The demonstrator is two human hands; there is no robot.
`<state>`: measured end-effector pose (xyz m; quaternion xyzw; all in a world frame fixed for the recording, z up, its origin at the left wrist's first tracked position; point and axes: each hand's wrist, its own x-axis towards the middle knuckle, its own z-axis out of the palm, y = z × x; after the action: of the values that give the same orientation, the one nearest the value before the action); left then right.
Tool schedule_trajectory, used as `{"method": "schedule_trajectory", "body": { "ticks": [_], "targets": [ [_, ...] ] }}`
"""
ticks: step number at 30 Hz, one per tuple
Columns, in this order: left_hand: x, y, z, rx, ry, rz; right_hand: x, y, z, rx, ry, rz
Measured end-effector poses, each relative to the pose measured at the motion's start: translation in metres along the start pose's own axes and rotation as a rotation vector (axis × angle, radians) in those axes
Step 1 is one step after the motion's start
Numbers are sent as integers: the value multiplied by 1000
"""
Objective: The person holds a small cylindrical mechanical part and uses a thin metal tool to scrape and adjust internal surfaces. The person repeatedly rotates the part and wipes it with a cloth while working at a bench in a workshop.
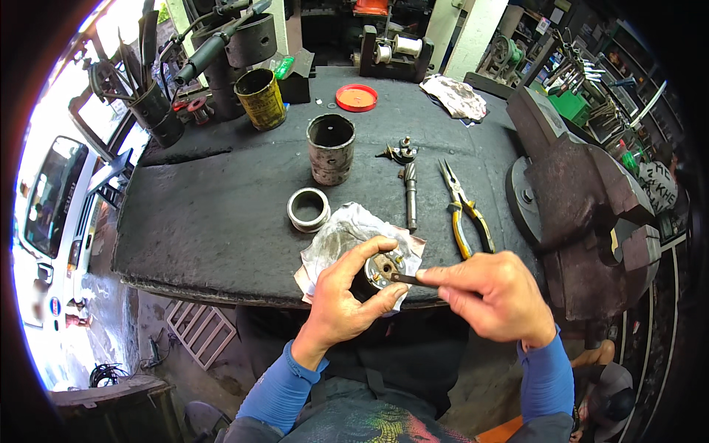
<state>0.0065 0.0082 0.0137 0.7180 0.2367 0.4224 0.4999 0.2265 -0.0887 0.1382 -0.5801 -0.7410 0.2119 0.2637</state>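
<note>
My left hand (340, 303) grips a round metal part (378, 262) with a centre hole and small fittings, over a crumpled white rag (340, 225). My right hand (498, 292) holds a thin dark flat tool (410, 279), its tip at the part's face beside the hole. Just beyond the rag lie a steel ring (309, 220), a fluted metal shaft (411, 203) and long-nose pliers (464, 210) with yellow-black handles. An open worn metal cylinder (330, 162) stands farther back, beside a small metal fitting (402, 153).
A large vise (576, 192) occupies the bench's right end. At the back are a yellow can (262, 111), red lid (356, 87), stained cloth (450, 92), spool rack (395, 63) and tool holder (159, 122). Another person (605, 399) crouches at lower right; a white vehicle (55, 221) stands outside left.
</note>
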Motion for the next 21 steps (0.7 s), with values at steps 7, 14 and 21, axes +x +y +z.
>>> {"method": "schedule_trajectory", "body": {
  "ticks": [7, 14, 21],
  "targets": [
    [1, 1, -2, -3, -6, 3, -1, 0, 2, 18, 40, 39],
    [1, -1, -1, -10, -8, 30, -6, 3, 3, 50, 18, 64],
    [1, 1, -3, -19, -22, 17, -5, 0, 8, 41, 80, 79]
  ]
}}
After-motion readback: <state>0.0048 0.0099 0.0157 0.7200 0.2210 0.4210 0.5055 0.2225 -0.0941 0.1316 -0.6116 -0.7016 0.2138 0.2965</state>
